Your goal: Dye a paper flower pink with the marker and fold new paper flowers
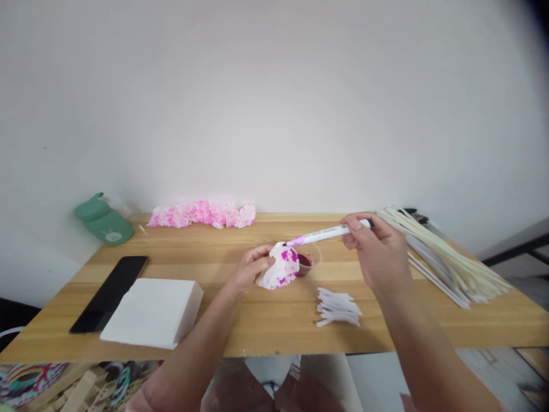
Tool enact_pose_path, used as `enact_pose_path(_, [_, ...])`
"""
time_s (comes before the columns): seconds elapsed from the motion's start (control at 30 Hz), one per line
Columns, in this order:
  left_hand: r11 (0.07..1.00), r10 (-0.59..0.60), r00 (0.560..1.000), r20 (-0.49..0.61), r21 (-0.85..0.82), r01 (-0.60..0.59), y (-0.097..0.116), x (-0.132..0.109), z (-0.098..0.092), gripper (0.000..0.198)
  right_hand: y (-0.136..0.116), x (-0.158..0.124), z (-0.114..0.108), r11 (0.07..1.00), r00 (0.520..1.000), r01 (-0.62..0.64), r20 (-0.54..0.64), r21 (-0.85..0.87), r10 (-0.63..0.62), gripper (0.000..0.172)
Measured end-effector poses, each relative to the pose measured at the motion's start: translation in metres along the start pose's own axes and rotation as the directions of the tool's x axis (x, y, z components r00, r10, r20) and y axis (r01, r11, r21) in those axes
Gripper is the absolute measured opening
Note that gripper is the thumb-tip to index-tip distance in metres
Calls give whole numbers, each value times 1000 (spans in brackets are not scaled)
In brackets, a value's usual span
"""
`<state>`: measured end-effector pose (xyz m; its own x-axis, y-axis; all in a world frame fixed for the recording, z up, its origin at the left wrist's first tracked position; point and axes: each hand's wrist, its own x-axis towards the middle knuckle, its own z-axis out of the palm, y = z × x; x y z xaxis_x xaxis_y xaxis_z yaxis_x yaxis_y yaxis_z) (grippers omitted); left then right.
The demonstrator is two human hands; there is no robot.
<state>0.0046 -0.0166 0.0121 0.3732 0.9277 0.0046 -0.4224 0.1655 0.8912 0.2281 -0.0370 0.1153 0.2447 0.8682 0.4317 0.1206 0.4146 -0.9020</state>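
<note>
My left hand [251,268] pinches a thin white paper-like round [274,272] by its left edge, above the table. Magenta blotches mark its right side and lower rim. In my right hand [377,249] is a white marker-style pen [326,233], held far back near its black end. Its dark tip, with pink staining behind it, meets or hovers just over the upper edge of the round; I cannot tell which. Just behind the round, partly hidden by it, stands a small clear cup [305,263] of dark red liquid with its lid tilted open.
Several white twisted strips [338,308] lie at the front. Long pale stems [446,252] spread at the right. Pink-and-white ruffled pieces [203,214] line the wall. At left are a green bottle [105,222], a black phone [109,294] and a white block-like stack [148,312].
</note>
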Motion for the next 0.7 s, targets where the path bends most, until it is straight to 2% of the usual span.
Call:
enact_pose_path(0.2, [999, 4, 1000, -10, -36, -4, 3, 0, 2, 34, 8, 5, -6, 1000, 1000, -12, -21, 1, 12, 18])
enact_pose_path(0.37, [996, 4, 1000, -19, -84, -6, 4, 0, 2, 34, 6, 6, -10, 997, 998, -45, -46, 63, 48, 16])
enact_pose_path(0.7, [996, -28, 999, -29, -84, 26, 8, -1, 5, 30, 3, 3, 1, 992, 998, -57, 7, 111, 57, 15])
